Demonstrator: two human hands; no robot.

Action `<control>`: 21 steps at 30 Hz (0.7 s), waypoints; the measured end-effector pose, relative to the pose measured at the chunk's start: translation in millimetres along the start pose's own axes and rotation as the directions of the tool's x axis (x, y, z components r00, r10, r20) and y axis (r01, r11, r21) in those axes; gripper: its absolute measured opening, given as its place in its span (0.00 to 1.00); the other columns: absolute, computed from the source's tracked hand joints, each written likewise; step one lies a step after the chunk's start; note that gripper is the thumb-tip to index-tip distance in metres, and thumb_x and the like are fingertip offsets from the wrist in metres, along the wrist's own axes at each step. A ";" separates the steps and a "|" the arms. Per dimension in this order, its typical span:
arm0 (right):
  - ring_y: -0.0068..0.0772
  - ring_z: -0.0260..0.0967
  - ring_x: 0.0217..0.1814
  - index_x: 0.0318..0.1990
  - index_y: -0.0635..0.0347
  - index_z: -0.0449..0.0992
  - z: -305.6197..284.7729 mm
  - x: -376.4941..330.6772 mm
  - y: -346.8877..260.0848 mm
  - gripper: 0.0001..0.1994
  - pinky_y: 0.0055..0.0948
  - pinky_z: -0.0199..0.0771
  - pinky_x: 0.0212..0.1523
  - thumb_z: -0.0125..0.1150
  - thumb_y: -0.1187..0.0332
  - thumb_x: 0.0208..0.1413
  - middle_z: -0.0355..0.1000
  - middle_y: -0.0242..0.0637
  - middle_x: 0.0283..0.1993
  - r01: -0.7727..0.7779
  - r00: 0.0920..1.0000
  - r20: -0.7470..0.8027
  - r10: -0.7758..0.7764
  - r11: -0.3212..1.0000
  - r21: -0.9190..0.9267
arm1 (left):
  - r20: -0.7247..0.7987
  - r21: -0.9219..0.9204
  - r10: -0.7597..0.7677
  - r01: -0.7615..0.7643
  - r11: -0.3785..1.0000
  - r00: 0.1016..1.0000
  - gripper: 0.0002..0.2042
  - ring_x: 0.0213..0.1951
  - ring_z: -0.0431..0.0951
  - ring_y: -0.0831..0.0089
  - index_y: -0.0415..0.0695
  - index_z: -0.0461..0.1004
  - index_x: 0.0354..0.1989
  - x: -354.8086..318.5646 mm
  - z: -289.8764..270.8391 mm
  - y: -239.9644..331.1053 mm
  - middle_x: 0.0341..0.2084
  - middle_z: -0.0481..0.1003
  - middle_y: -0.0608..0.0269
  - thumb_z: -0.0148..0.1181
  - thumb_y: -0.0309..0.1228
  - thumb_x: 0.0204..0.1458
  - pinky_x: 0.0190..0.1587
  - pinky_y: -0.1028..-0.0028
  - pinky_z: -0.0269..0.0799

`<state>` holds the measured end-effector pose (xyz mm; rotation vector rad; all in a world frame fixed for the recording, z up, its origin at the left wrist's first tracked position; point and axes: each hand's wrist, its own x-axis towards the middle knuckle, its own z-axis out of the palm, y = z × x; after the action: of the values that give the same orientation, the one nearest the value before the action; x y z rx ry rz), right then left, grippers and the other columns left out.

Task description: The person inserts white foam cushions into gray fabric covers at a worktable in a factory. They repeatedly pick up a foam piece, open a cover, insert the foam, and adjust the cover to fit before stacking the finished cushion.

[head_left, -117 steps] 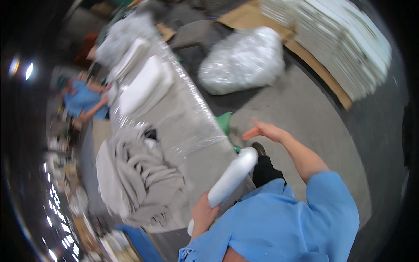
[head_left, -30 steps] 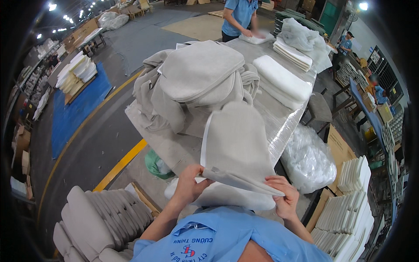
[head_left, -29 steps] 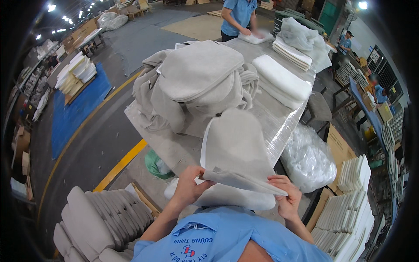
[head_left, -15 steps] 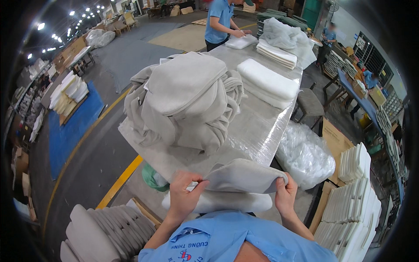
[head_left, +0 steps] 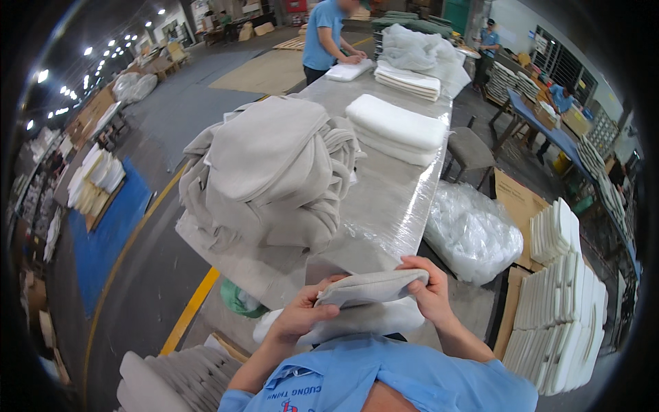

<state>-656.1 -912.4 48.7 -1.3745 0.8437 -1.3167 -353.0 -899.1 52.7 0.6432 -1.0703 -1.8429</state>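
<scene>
My left hand (head_left: 306, 313) and my right hand (head_left: 432, 294) are closed on opposite ends of a grey fabric cushion cover (head_left: 374, 286), just past the table's near edge. The cover is tilted, its near edge turned up toward me, and some fingers are hidden behind it. Below it, close to my body, lies a white padded piece (head_left: 367, 323), partly covered by my hands and the cover. Farther off on the table (head_left: 377, 199), a tall heap of grey fabric covers (head_left: 264, 154) stands to the left.
Folded white padding (head_left: 398, 127) lies at the table's right edge. Beyond it, a person in blue (head_left: 322, 41) handles a white piece. Bundled clear plastic (head_left: 473, 233) sits right of the table. White pads (head_left: 549, 295) are stacked at right, grey cushions (head_left: 178, 378) at lower left.
Both hands have shifted their hold on the cover, moving closer together with fingers wrapped further behind it. The cover is now more folded and edge-on. The view has turned slightly.
</scene>
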 end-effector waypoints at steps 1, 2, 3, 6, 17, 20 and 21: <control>0.29 0.76 0.56 0.66 0.65 0.71 3.2 3.5 -3.1 0.31 0.30 0.74 0.58 0.72 0.54 0.64 0.78 0.40 0.54 0.007 1.000 0.019 -0.007 1.000 0.004 | 0.050 -0.091 -0.043 0.048 0.995 0.998 0.34 0.59 0.77 0.69 0.35 0.73 0.67 1.0 -2.5 0.5 0.57 0.80 0.57 0.76 0.39 0.54 0.64 0.73 0.68; 0.29 0.76 0.57 0.68 0.64 0.69 5.7 5.2 -3.0 0.33 0.30 0.74 0.58 0.73 0.55 0.63 0.78 0.41 0.55 -0.001 1.000 0.027 0.000 0.998 0.055 | 0.103 -0.180 -0.083 0.101 0.979 0.991 0.35 0.59 0.78 0.67 0.35 0.73 0.67 -0.9 -8.2 -1.2 0.57 0.80 0.56 0.76 0.39 0.52 0.64 0.72 0.68; 0.30 0.76 0.57 0.69 0.63 0.68 8.8 8.5 -2.8 0.34 0.31 0.75 0.58 0.75 0.56 0.61 0.78 0.41 0.55 -0.007 0.999 0.044 0.003 0.995 0.104 | 0.155 -0.264 -0.112 0.150 0.953 0.982 0.36 0.59 0.78 0.65 0.34 0.72 0.67 -2.9 -12.3 -3.9 0.57 0.80 0.55 0.77 0.39 0.51 0.64 0.71 0.69; 0.25 0.75 0.56 0.66 0.61 0.72 9.6 12.1 12.7 0.28 0.29 0.76 0.56 0.74 0.66 0.60 0.78 0.37 0.54 -0.027 0.998 0.065 0.016 0.986 0.167 | 0.231 -0.546 0.004 0.126 0.828 0.973 0.36 0.58 0.80 0.62 0.33 0.73 0.65 -1.3 -18.6 -29.2 0.57 0.80 0.52 0.76 0.40 0.50 0.63 0.67 0.73; 0.21 0.76 0.46 0.46 0.63 0.83 -19.5 16.8 67.3 0.06 0.26 0.76 0.50 0.66 0.77 0.63 0.81 0.29 0.43 -0.138 0.990 -0.017 0.138 0.990 0.024 | 0.071 -0.627 0.150 -0.073 0.775 0.986 0.21 0.45 0.82 0.65 0.36 0.77 0.54 12.2 5.1 -8.5 0.48 0.82 0.54 0.68 0.37 0.55 0.52 0.67 0.78; 0.22 0.76 0.46 0.46 0.62 0.83 -26.4 10.0 59.9 0.08 0.26 0.76 0.50 0.64 0.80 0.62 0.81 0.29 0.45 -0.216 0.976 -0.004 0.216 0.973 -0.085 | 0.134 -0.637 0.143 -0.025 0.770 0.981 0.20 0.46 0.82 0.66 0.38 0.77 0.55 8.5 7.4 12.8 0.48 0.82 0.55 0.67 0.36 0.57 0.53 0.67 0.77; 0.23 0.77 0.46 0.47 0.62 0.83 -41.3 9.8 52.5 0.09 0.27 0.77 0.51 0.64 0.81 0.61 0.81 0.30 0.46 -0.237 0.971 -0.036 0.234 0.968 -0.086 | 0.181 -0.641 0.141 0.008 0.767 0.973 0.20 0.47 0.82 0.66 0.39 0.77 0.55 10.0 12.4 20.7 0.49 0.82 0.56 0.67 0.36 0.57 0.53 0.67 0.77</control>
<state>-686.8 -942.6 -3.3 -1.2841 1.0602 -1.1257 -358.3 -907.7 76.8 -0.0121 -0.5089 -2.0795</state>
